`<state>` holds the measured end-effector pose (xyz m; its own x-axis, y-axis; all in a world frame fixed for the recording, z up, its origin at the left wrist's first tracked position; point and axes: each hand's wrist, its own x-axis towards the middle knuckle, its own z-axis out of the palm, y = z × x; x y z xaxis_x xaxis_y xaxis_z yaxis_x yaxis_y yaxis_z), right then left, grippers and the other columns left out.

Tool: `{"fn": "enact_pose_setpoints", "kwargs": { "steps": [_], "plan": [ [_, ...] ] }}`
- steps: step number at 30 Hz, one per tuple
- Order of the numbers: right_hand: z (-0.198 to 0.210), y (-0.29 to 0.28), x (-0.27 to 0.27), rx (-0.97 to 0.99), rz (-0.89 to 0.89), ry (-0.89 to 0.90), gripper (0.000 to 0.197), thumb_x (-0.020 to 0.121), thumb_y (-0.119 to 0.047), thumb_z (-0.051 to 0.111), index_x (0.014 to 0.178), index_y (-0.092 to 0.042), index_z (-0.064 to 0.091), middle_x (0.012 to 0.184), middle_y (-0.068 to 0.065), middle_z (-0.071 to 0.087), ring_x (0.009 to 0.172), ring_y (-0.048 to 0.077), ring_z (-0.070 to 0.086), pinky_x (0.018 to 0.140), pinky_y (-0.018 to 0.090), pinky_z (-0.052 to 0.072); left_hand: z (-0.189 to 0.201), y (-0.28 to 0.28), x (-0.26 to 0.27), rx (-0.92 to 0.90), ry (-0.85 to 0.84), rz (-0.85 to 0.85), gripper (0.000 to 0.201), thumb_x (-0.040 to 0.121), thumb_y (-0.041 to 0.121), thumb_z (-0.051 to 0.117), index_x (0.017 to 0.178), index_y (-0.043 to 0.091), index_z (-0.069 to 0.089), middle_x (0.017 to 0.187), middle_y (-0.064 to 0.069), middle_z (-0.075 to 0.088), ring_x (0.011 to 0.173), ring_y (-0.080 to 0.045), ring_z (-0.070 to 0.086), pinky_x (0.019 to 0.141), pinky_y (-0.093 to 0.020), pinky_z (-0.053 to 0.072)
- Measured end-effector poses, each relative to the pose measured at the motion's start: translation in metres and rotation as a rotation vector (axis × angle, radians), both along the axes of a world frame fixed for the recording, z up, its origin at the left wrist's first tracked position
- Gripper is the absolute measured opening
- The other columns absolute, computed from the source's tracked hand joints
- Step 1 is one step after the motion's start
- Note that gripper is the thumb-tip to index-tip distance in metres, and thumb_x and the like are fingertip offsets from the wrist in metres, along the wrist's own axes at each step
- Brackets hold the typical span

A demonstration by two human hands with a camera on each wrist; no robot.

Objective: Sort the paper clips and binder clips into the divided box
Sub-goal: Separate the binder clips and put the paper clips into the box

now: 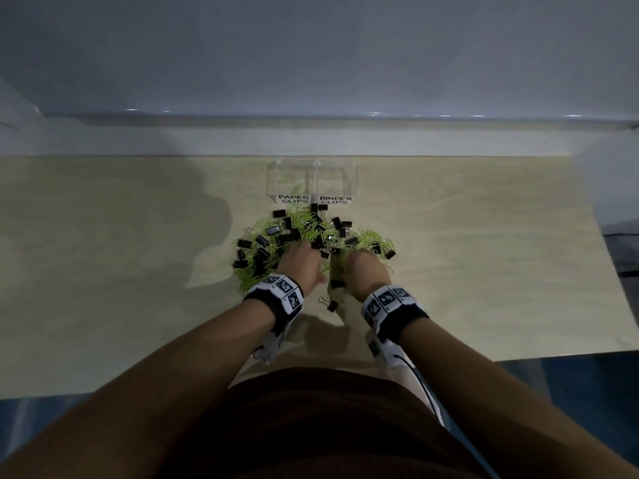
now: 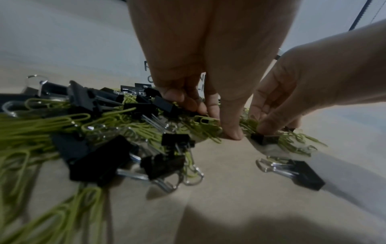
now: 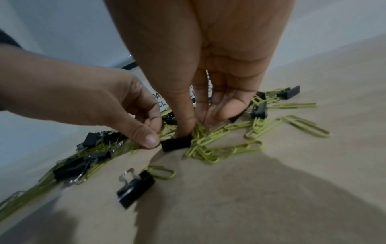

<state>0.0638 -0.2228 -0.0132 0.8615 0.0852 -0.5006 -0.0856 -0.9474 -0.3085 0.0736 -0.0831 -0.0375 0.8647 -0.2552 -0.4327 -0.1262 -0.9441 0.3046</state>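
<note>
I see the divided box (image 1: 313, 181) at upper centre, the mixed pile (image 1: 294, 236) below it. My right hand (image 3: 200, 92) pinches a black binder clip (image 3: 176, 144), long axis across frame; left hand (image 3: 117, 113) pinches paper clips (image 3: 167, 132) just left.

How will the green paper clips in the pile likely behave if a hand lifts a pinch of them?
The green paper clips lie hooked through one another, so several would probably come up chained together. They look like thin wire loops, likely light and apt to slip out. The black binder clips mixed among them may get dragged along.
</note>
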Motion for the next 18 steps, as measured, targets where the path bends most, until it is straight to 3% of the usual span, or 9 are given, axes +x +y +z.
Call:
{"fn": "enact_pose_setpoints", "kwargs": {
  "steps": [2,5,8,10,12,14,18],
  "plan": [
    [-0.002,0.002,0.005,-0.011,-0.014,0.034,0.014,0.084,-0.003,0.057,0.096,-0.009,0.063,0.097,0.009,0.065,0.083,0.022,0.060,0.067,0.027,0.047,-0.002,0.002,0.000,0.017,-0.027,-0.077,0.028,0.083,0.032,0.067,0.092,0.006,0.063,0.117,-0.013,0.051,0.113,-0.031,0.044,0.096,-0.042,0.041],
    [0.002,0.003,0.011,-0.004,0.012,0.111,0.013,0.087,-0.007,0.056,0.099,-0.007,0.063,0.094,0.009,0.066,0.083,0.023,0.062,0.073,0.031,0.055,-0.005,0.007,-0.003,0.045,-0.086,-0.199,0.030,0.089,0.029,0.059,0.103,0.003,0.059,0.121,-0.014,0.048,0.116,-0.029,0.042,0.100,-0.041,0.039],
    [0.000,-0.004,0.019,0.109,-0.074,0.143,0.011,0.083,-0.004,0.058,0.084,-0.011,0.067,0.085,0.005,0.067,0.081,0.020,0.063,0.075,0.030,0.056,-0.007,0.017,-0.002,0.015,-0.094,-0.215,0.031,0.093,0.028,0.052,0.110,0.001,0.056,0.124,-0.013,0.046,0.116,-0.028,0.042,0.098,-0.039,0.040],
    [-0.002,-0.013,0.022,0.203,-0.140,0.149,0.017,0.080,-0.001,0.063,0.072,-0.015,0.068,0.078,0.001,0.067,0.078,0.017,0.064,0.073,0.027,0.054,-0.005,0.025,0.001,-0.098,-0.049,-0.139,0.023,0.095,0.026,0.049,0.101,0.004,0.057,0.114,-0.012,0.047,0.106,-0.025,0.044,0.089,-0.035,0.040],
    [-0.001,-0.020,0.024,0.301,-0.189,0.164,0.012,0.078,-0.002,0.068,0.075,-0.013,0.070,0.080,0.004,0.071,0.075,0.016,0.064,0.072,0.026,0.054,0.000,0.032,0.004,-0.255,0.014,-0.001,0.017,0.095,0.024,0.049,0.087,0.009,0.054,0.098,-0.005,0.048,0.091,-0.019,0.046,0.078,-0.029,0.039],
    [0.004,-0.024,0.026,0.412,-0.262,0.171,0.006,0.078,-0.003,0.071,0.077,-0.009,0.071,0.079,0.009,0.072,0.068,0.015,0.063,0.069,0.027,0.056,0.005,0.041,0.007,-0.399,0.039,0.145,0.016,0.094,0.024,0.051,0.083,0.012,0.053,0.088,-0.001,0.052,0.079,-0.017,0.051,0.072,-0.026,0.040],
    [0.019,-0.018,0.041,0.657,-0.396,0.228,0.006,0.080,0.004,0.067,0.076,0.000,0.066,0.065,0.011,0.068,0.059,0.018,0.062,0.064,0.029,0.056,0.017,0.060,0.018,-0.655,0.079,0.407,0.012,0.092,0.025,0.054,0.085,0.016,0.059,0.085,-0.003,0.067,0.077,-0.017,0.065,0.073,-0.030,0.053]
  ]
}}
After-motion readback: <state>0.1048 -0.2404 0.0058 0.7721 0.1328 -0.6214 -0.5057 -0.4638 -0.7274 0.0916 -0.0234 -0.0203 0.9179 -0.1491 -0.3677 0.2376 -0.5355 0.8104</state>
